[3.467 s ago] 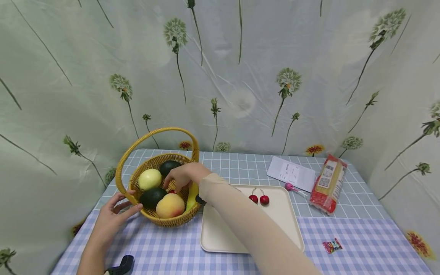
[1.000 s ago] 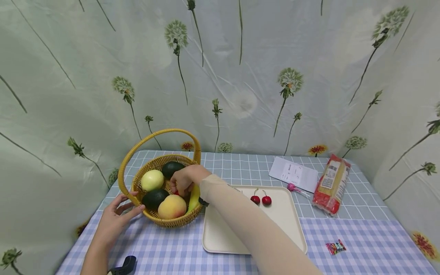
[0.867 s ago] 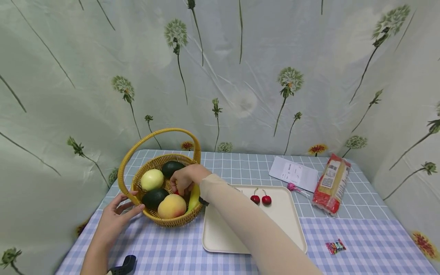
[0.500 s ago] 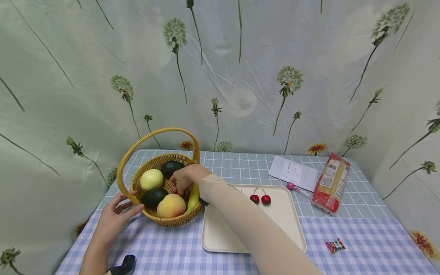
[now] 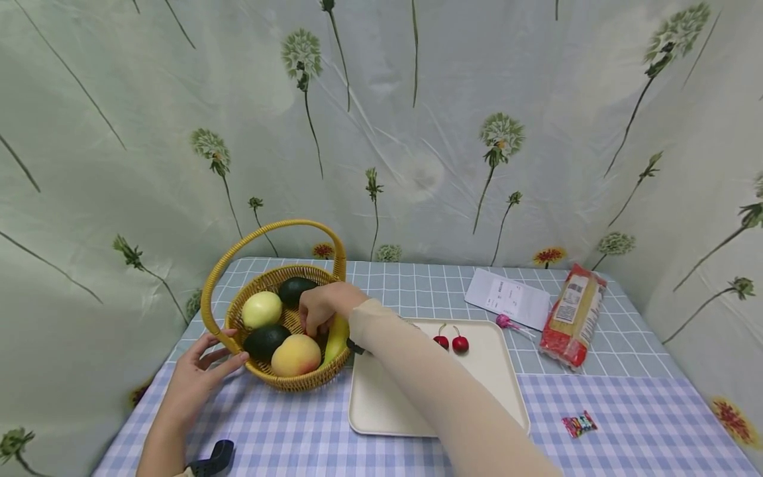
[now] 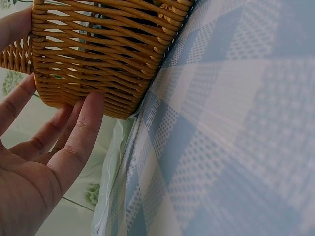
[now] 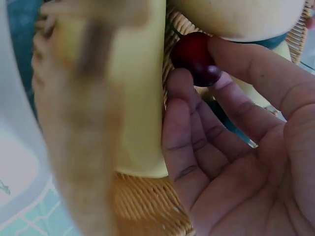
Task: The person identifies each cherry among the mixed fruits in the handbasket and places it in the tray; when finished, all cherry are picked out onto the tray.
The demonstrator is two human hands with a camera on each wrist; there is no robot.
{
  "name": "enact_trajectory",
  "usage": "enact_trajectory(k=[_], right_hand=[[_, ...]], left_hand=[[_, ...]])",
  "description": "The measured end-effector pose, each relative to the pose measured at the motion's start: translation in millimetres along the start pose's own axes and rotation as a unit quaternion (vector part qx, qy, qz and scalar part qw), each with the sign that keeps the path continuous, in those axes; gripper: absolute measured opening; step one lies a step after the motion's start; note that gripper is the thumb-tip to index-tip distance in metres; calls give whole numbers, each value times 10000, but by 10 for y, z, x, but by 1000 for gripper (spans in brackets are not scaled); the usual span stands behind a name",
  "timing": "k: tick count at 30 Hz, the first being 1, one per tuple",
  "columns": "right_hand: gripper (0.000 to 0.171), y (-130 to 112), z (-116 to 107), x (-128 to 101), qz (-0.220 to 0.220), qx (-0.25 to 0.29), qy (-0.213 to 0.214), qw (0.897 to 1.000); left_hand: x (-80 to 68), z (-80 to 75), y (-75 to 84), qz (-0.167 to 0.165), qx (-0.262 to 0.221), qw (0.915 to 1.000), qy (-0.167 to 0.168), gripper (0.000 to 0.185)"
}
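Observation:
A yellow wicker basket with an arched handle holds a peach, dark green avocado-like fruits, a pale green round fruit and a banana. Inside it, my right hand pinches a dark red cherry between thumb and fingers, shown clearly in the right wrist view. My left hand rests its spread, fairly straight fingers against the outside of the basket, on both sides of the handle's base. In the left wrist view its fingertips lie at the wicker wall.
A cream tray with red cherries on it lies right of the basket, partly covered by my right sleeve. Farther right are a white paper, a pink lollipop, a red-and-clear noodle packet and a small wrapped candy.
My right hand's fingers have closed in on the cherry in the basket and since risen very slightly. The left hand stays at the basket's side.

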State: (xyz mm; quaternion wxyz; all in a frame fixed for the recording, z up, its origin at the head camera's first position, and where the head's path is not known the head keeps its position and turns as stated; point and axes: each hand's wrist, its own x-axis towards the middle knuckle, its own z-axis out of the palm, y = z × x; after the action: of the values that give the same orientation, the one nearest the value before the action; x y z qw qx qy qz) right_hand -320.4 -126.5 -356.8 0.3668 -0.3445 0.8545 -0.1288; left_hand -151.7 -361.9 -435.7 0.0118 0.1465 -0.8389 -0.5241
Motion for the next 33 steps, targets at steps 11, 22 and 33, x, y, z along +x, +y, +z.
enact_trajectory(k=[11,22,33], right_hand=[[22,298,-198,-325,-1342,-116,631,9889],[24,831,-258,-908,-1565,509,1251,9784],[21,1225,-108,-1233,-1592,1173,1637,9665]], left_hand=[[11,9,-26,-37,76,10000,-2,72],[21,3,-27,48,71,10000,12,69],[25,-4,-71,207,-48,9998,31,65]])
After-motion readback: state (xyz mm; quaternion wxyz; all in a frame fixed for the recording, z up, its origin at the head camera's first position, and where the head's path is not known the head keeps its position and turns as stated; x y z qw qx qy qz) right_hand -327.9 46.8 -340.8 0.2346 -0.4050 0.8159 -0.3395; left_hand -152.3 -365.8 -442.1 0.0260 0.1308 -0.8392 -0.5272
